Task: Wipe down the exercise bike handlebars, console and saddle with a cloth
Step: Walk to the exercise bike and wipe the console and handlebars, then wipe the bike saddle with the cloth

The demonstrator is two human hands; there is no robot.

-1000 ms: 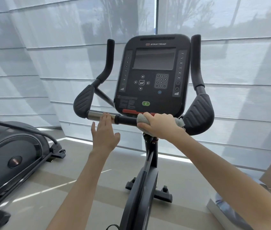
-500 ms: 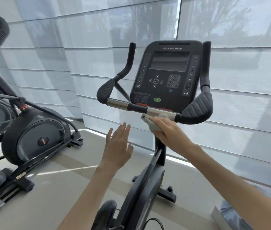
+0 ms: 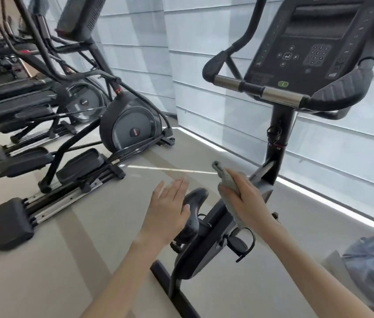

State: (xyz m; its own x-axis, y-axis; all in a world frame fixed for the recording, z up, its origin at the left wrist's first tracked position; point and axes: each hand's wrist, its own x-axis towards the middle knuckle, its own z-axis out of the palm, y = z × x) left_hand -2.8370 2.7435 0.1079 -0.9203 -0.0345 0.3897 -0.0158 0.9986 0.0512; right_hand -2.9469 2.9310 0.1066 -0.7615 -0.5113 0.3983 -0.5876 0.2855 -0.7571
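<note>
Status: right hand (image 3: 247,203) is curled round the grey cloth (image 3: 226,180), with one bunched end sticking up past the fingers and the rest hanging below the palm. It's in the air in front of the bike's sloping frame, no contact that I can see. Left hand (image 3: 170,203) is flat, fingers straight and close together, holding nothing. Handlebars (image 3: 273,92) and console (image 3: 314,42) sit high at upper right, well apart from both hands. The dark rounded part between the hands I read as the saddle (image 3: 195,197); it's blurred, so not certain. Bike stands on the floor (image 3: 89,249) near its window edge, elliptical trainers (image 3: 131,125) toward the far left. Key geometry: saddle lies just left of and a bit below the cloth hand, with a gap between them. Left hand is nearer, its thumb side overlapping the saddle's left flank; touching or just in front, can't tell. Saddle's long axis runs roughly toward and away from the person, leaning slightly; can't tell which end is the nose. My read: saddle is the step in hand, so the cloth goes left and down onto it, strokes along that axis, left hand free to steady. Risk: the dangling cloth tail snags the pedal (image 3: 238,243).
</note>
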